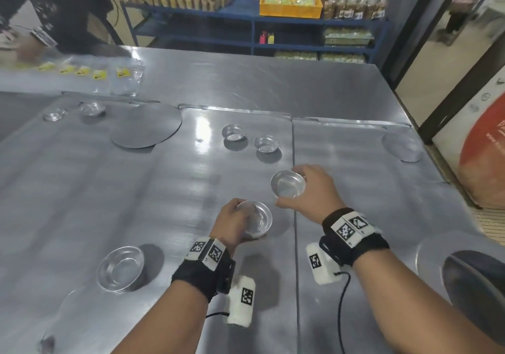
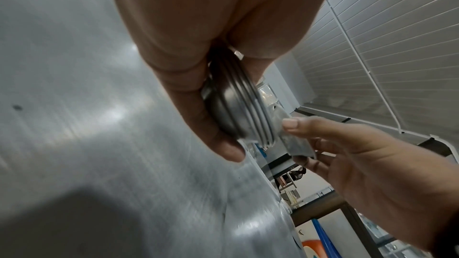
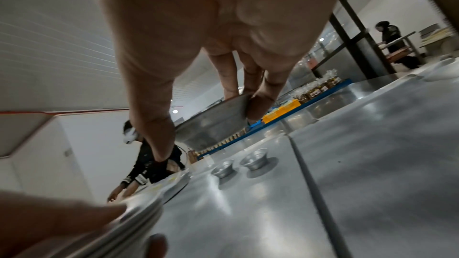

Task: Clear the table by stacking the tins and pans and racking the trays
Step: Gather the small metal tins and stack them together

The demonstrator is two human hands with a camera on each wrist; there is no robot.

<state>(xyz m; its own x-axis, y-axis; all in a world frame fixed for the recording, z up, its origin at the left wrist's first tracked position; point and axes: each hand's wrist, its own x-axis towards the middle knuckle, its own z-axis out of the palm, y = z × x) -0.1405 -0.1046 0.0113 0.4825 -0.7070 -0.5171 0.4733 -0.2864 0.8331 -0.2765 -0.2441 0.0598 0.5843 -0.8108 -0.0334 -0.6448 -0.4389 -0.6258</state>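
Observation:
My left hand (image 1: 241, 217) grips a stack of several small round metal tins (image 1: 255, 218) just above the steel table; their nested rims (image 2: 250, 113) show between thumb and fingers. My right hand (image 1: 302, 189) holds a single tin (image 1: 287, 183) by its rim, thumb and fingers on opposite sides (image 3: 216, 125), up and to the right of the stack and close to it. Two loose tins (image 1: 233, 132) (image 1: 266, 143) stand farther back. A wider tin (image 1: 121, 267) sits at the near left, and two more (image 1: 54, 114) (image 1: 92, 108) at the far left.
Flat round pans lie at back centre (image 1: 146, 125) and at the right edge (image 1: 401, 146). Large steel trays (image 1: 355, 162) cover the table side by side. Another person (image 1: 41, 12) works over plastic bags (image 1: 114, 77) at the far left. A dark round thing (image 1: 475, 290) overhangs the near right.

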